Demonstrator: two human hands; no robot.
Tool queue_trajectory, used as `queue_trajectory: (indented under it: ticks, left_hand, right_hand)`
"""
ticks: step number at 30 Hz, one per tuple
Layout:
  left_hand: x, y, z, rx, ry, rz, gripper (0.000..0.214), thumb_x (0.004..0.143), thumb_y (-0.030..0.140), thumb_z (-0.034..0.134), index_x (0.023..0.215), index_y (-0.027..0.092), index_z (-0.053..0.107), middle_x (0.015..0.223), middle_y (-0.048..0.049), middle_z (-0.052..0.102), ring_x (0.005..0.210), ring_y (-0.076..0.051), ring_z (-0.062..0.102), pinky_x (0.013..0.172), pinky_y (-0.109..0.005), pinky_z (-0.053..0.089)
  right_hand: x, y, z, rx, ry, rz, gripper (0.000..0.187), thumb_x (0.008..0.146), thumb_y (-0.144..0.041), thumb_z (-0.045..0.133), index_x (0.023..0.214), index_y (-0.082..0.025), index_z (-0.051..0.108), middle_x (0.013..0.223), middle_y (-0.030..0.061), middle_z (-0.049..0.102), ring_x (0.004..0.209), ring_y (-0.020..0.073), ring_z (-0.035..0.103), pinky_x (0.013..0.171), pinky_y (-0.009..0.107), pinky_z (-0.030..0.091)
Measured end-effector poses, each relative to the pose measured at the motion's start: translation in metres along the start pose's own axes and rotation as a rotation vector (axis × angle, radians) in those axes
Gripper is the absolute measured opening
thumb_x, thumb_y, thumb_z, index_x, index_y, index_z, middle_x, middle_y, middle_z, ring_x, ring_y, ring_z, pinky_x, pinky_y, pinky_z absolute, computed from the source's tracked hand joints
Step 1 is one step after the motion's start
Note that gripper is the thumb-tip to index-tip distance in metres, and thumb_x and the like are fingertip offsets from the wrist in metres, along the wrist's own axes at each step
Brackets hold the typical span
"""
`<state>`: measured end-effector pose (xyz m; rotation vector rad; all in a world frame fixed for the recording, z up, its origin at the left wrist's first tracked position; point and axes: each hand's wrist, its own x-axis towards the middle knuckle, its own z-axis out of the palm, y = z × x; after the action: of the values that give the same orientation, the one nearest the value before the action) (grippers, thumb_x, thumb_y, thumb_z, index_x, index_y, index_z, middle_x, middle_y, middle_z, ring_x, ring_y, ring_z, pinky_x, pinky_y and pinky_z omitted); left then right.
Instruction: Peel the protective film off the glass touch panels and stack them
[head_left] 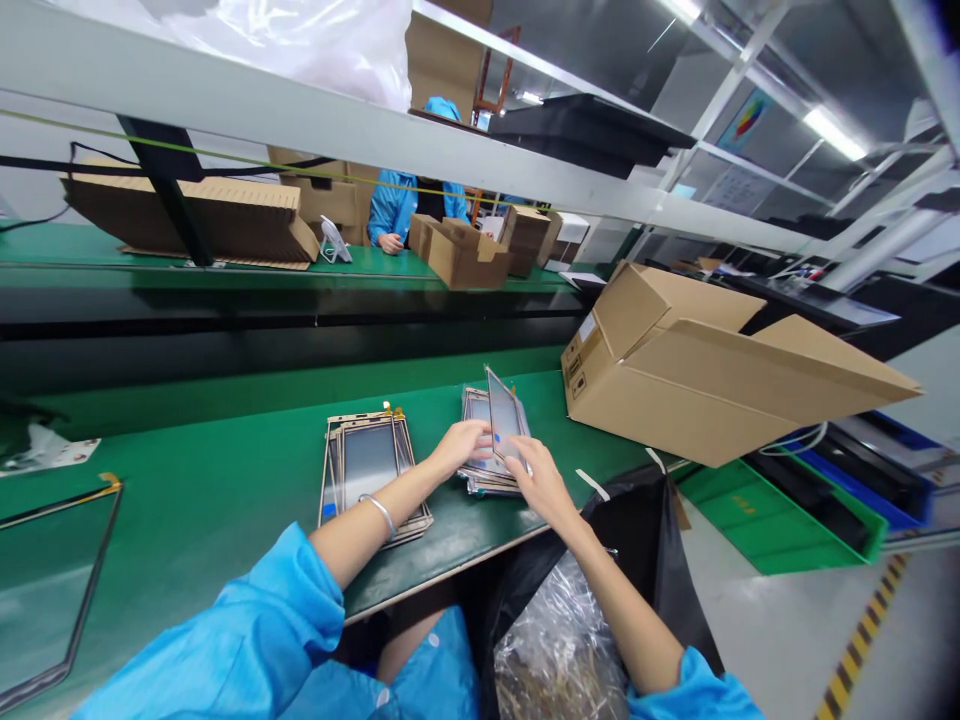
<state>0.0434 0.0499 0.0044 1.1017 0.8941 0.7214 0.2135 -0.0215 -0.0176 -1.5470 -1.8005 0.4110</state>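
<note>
A thin dark-framed screen panel [504,405] is raised and tilted above a stack of similar panels [480,478] on the green bench. My left hand [465,447] has its fingertips at the panel's left edge. On the opposite side, my right hand [541,482] pinches its lower right part. Left of the hands lies a second, uneven pile of framed panels [367,460], partly covered by my left forearm. A larger framed panel [52,580] rests flat at the far left.
An open cardboard box [675,390] stands right of the stack. A black bag [637,530] holding clear plastic hangs at the bench's front edge. A green crate [780,520] sits at right. Across the bench, a person in blue [394,205] stands by small cartons [469,258].
</note>
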Motion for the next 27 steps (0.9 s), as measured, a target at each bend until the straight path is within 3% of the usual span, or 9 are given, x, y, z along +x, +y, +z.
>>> queue_trajectory:
  ticks: [6, 11, 15, 19, 22, 24, 27]
  left_hand:
    - [0.000, 0.000, 0.011, -0.107, 0.051, -0.158, 0.030, 0.091, 0.034, 0.055, 0.115, 0.015, 0.056, 0.108, -0.0078, 0.061, 0.087, -0.018, 0.062, 0.074, -0.037, 0.054]
    - [-0.003, 0.001, 0.010, -0.180, 0.086, -0.194, 0.031, 0.090, 0.031, 0.056, 0.117, 0.015, 0.055, 0.112, -0.0083, 0.060, 0.091, -0.019, 0.062, 0.076, -0.038, 0.054]
    - [-0.017, 0.005, 0.006, -0.275, 0.092, -0.191, 0.030, 0.091, 0.030, 0.056, 0.117, 0.015, 0.055, 0.109, -0.0077, 0.060, 0.087, -0.018, 0.062, 0.073, -0.036, 0.054]
    - [-0.047, 0.009, -0.001, -0.397, 0.084, -0.166, 0.029, 0.092, 0.028, 0.053, 0.118, 0.015, 0.052, 0.099, -0.0051, 0.062, 0.071, -0.013, 0.061, 0.062, -0.029, 0.053]
    - [-0.069, 0.006, -0.001, -0.478, 0.109, -0.139, 0.028, 0.096, 0.029, 0.044, 0.122, 0.019, 0.047, 0.094, -0.0028, 0.063, 0.060, -0.010, 0.060, 0.060, -0.029, 0.054]
    - [-0.078, 0.001, -0.001, -0.512, 0.138, -0.125, 0.030, 0.095, 0.036, 0.044, 0.121, 0.020, 0.045, 0.095, -0.0032, 0.064, 0.059, -0.010, 0.061, 0.060, -0.030, 0.055]
    - [-0.089, -0.007, -0.004, -0.528, 0.158, -0.114, 0.043, 0.087, 0.036, 0.059, 0.122, 0.018, 0.044, 0.099, -0.0079, 0.066, 0.064, -0.013, 0.066, 0.060, -0.029, 0.055]
  right_hand:
    - [0.001, -0.010, 0.007, -0.135, -0.087, -0.245, 0.038, 0.085, -0.031, 0.057, 0.121, -0.022, 0.060, 0.127, 0.0121, 0.059, 0.117, 0.0281, 0.055, 0.099, 0.047, 0.044]
    - [0.006, -0.007, 0.005, -0.151, -0.075, -0.324, 0.029, 0.089, -0.030, 0.053, 0.115, -0.024, 0.065, 0.124, 0.0089, 0.063, 0.111, 0.0256, 0.061, 0.094, 0.042, 0.050]
    - [0.003, -0.020, -0.001, -0.114, -0.055, -0.370, 0.026, 0.091, -0.030, 0.050, 0.109, -0.025, 0.068, 0.120, 0.0074, 0.065, 0.108, 0.0228, 0.062, 0.095, 0.039, 0.050]
    - [-0.004, -0.043, 0.005, 0.259, -0.008, -0.267, 0.019, 0.085, -0.030, 0.059, 0.096, -0.026, 0.073, 0.110, 0.0060, 0.070, 0.107, 0.0226, 0.062, 0.098, 0.040, 0.047]
    - [-0.011, -0.062, 0.023, 0.469, 0.044, -0.142, 0.014, 0.082, -0.033, 0.063, 0.081, -0.023, 0.074, 0.098, 0.0067, 0.072, 0.099, 0.0226, 0.065, 0.093, 0.040, 0.049]
    - [-0.015, -0.074, 0.038, 0.531, 0.071, -0.069, 0.018, 0.083, -0.036, 0.061, 0.079, -0.021, 0.072, 0.091, 0.0071, 0.072, 0.091, 0.0216, 0.066, 0.085, 0.038, 0.053]
    - [-0.015, -0.085, 0.053, 0.656, 0.121, 0.074, 0.023, 0.084, -0.040, 0.058, 0.078, -0.019, 0.066, 0.076, 0.0056, 0.071, 0.070, 0.0191, 0.068, 0.063, 0.032, 0.056]
